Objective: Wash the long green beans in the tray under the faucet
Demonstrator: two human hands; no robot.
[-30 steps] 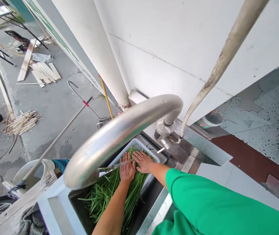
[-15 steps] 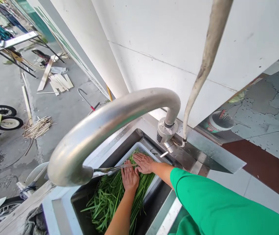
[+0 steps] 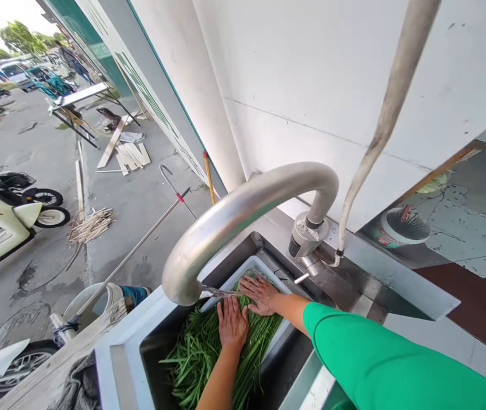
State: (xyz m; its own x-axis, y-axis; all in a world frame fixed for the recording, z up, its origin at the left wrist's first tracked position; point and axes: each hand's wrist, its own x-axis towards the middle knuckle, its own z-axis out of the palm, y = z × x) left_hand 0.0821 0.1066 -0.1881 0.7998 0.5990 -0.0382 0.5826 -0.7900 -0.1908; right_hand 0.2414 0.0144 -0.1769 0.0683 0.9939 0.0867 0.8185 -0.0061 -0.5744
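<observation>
Long green leafy stalks, perhaps garlic chives, fill a pale plastic basin set inside the metal sink. My left hand lies flat on the stalks with its fingers stretched out. Just beyond it, my right hand rests palm down on the far end of the greens, fingers extended. Neither hand is wrapped around anything. From the curved metal faucet a stream of water runs toward the fingers of both hands.
The faucet's lever and a hanging pipe stand by the white wall. Left of the sink are a bucket, a long hooked pole and parked scooters. Another bucket sits at right.
The head view has shifted, so the faucet and sink appear farther right and more of the street shows. Both hands stay flat on the greens in nearly the same place.
</observation>
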